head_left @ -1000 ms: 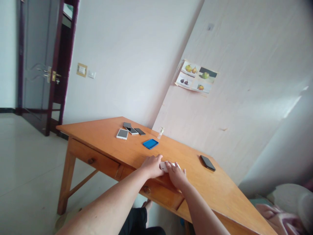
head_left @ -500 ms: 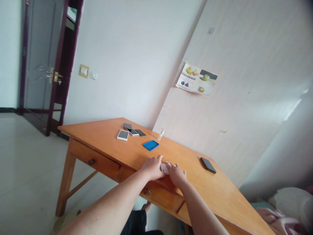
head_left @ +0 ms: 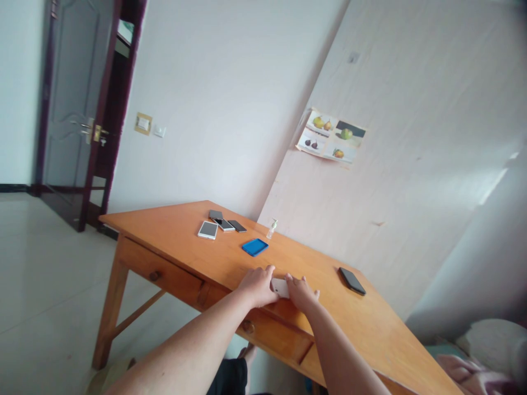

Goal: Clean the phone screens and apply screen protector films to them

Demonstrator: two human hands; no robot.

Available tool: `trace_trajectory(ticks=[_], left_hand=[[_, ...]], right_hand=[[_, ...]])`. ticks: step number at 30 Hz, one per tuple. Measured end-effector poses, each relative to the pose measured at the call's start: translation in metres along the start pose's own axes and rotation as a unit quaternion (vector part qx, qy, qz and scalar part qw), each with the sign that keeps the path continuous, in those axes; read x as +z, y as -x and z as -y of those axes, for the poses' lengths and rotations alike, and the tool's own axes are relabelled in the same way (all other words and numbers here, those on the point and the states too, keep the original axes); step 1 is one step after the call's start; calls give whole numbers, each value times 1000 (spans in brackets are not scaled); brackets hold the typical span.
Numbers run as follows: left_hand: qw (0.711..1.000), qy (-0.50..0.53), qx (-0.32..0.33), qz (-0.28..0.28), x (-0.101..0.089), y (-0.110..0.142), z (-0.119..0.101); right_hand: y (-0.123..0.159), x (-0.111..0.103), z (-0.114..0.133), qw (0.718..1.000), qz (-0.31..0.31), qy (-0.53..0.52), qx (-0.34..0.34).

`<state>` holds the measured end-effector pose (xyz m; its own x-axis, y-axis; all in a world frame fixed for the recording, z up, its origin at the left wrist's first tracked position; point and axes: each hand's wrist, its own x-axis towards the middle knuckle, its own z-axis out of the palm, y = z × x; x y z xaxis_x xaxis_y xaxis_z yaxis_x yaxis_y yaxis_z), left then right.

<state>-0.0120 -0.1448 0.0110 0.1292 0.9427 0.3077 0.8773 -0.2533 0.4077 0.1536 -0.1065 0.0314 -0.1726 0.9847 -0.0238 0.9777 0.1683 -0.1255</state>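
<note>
Both my hands rest on the near edge of a wooden table (head_left: 173, 236), and between them they hold a small white phone (head_left: 280, 287). My left hand (head_left: 257, 285) curls round its left end. My right hand (head_left: 302, 293) covers its right end with fingers closed over it. Most of the phone is hidden under my fingers.
A blue phone case (head_left: 254, 247) lies just beyond my hands, next to a small clear bottle (head_left: 271, 228). Several phones (head_left: 220, 224) lie further back. A black phone (head_left: 351, 280) lies to the right. A door (head_left: 69, 109) stands at left, a fruit poster (head_left: 331, 138) on the wall.
My hands have stayed on the white phone, and the right hand has closed further over it. The view has shifted slightly with my head.
</note>
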Motion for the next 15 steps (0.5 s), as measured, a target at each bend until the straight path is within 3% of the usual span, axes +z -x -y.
trace_trajectory(ticks=[4,7,12,15], left_hand=[[1000,8,-1,1,1,0,0],[1000,15,-3,0,3,0,0],[1000,17,-4,-8,3,2,-1],[1000,9,1,-14,1,3,-3]], right_hand=[[13,3,-25,999,-17,6,52],[33,14,-25,997,-39,10,63],[65,30,-8,997,-60,2,-48],[66,28,-13,997,-70,2,-34]])
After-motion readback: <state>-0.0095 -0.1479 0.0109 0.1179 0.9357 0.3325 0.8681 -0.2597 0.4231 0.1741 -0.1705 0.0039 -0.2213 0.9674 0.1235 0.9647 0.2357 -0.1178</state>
